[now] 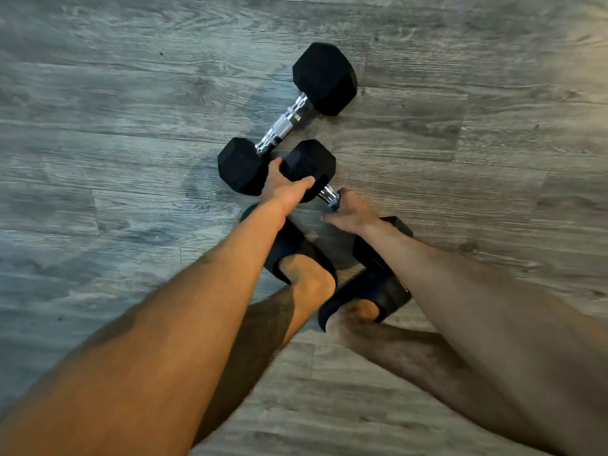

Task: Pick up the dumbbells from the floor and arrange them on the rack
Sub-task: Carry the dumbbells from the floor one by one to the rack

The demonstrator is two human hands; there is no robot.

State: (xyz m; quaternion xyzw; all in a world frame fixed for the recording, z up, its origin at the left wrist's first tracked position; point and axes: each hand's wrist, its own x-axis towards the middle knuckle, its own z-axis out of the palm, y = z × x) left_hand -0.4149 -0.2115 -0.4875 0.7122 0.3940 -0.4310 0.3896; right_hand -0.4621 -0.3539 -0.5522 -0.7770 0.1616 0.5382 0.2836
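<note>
Near dumbbell (311,167): lay on the floor (131,159) right at the person's feet, about mid-floor in view; one black hex head showed up top, the chrome handle ran down to the right, and the other head sat mostly hidden behind the right wrist.
Left hand (284,187): was spread over the upper hex head, fingers and thumb cupping its sides — a hold on the head, not the handle.
Right hand (350,213): was down on the handle, fingers curled round the chrome; a closed grasp, though the fingertips were out of sight beneath.
Lift: could not tell whether the weight had left the floor.
Far dumbbell (286,121): lay just beyond on the floor, untouched, slanting from lower left to upper right, its bare handle fully in view; its lower head sat just beside the near dumbbell's gripped head.
Sandals (289,248): black, both planted on the floor below the hands.
Floor: grey wood-look planks all round.
</note>
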